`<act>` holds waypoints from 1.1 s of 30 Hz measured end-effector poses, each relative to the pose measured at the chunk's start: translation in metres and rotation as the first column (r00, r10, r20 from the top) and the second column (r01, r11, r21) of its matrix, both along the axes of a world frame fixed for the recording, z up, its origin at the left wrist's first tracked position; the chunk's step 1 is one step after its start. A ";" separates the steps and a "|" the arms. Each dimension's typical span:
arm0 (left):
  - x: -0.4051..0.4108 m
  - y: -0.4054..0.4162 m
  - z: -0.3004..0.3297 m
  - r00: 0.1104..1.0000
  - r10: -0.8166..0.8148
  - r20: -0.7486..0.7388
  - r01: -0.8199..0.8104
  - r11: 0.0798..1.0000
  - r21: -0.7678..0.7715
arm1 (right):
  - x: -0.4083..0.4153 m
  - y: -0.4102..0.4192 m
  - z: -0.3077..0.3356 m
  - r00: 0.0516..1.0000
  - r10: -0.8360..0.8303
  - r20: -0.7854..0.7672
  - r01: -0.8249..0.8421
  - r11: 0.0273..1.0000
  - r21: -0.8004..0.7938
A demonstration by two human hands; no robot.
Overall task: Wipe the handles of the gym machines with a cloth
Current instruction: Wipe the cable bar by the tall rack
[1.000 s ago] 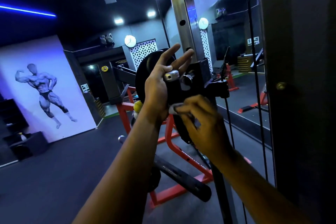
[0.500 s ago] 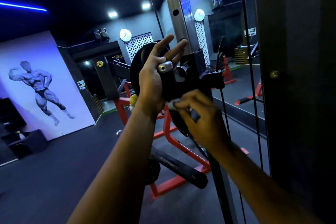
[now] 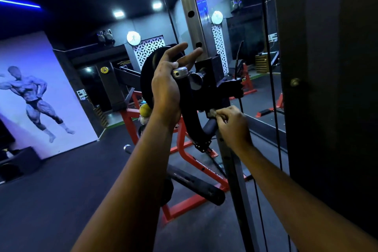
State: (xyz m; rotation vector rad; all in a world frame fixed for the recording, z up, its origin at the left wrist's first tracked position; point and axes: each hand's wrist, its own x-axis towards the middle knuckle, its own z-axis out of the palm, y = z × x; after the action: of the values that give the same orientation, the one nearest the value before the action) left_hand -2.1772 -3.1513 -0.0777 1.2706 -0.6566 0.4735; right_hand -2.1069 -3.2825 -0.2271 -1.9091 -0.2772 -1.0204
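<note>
A curved black handle (image 3: pixel 189 116) with a chrome cap (image 3: pixel 180 72) hangs from the cable machine's carriage (image 3: pixel 212 86). My left hand (image 3: pixel 166 90) holds the handle's top end, with the thumb hooked by the cap and the other fingers spread upward. My right hand (image 3: pixel 233 126) pinches a small pale cloth (image 3: pixel 212 112) against the handle's lower end, where the grip turns up. Most of the cloth is hidden inside the fingers.
A perforated steel upright (image 3: pixel 189 6) rises behind the handle, with thin cables (image 3: pixel 266 47) beside it. A dark panel (image 3: pixel 327 88) fills the right side. Below stand a red frame (image 3: pixel 184 153) and a black roller pad (image 3: pixel 196 187). A mural wall (image 3: pixel 41 88) closes the dark floor at left.
My right hand has slid with the cloth down and right along the handle, from its middle to its lower end. My left hand keeps its hold at the top.
</note>
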 end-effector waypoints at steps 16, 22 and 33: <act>-0.001 0.002 -0.001 0.999 -0.033 -0.023 0.032 0.999 -0.021 | -0.009 -0.014 -0.004 0.971 0.159 0.179 -0.060 0.885 -0.461; 0.000 0.002 -0.001 1.000 -0.018 -0.023 0.018 1.000 0.002 | 0.006 -0.014 0.000 0.989 -0.011 0.148 0.092 0.823 -0.560; -0.004 -0.002 -0.002 0.999 0.051 0.005 -0.051 0.999 -0.013 | -0.054 0.013 -0.006 0.978 0.192 -0.086 -0.198 0.977 -0.078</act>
State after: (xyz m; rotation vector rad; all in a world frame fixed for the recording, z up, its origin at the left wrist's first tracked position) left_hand -2.1813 -3.1534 -0.0802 1.2771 -0.6262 0.5230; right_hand -2.1613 -3.2690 -0.2331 -1.9502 -0.4606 -0.8131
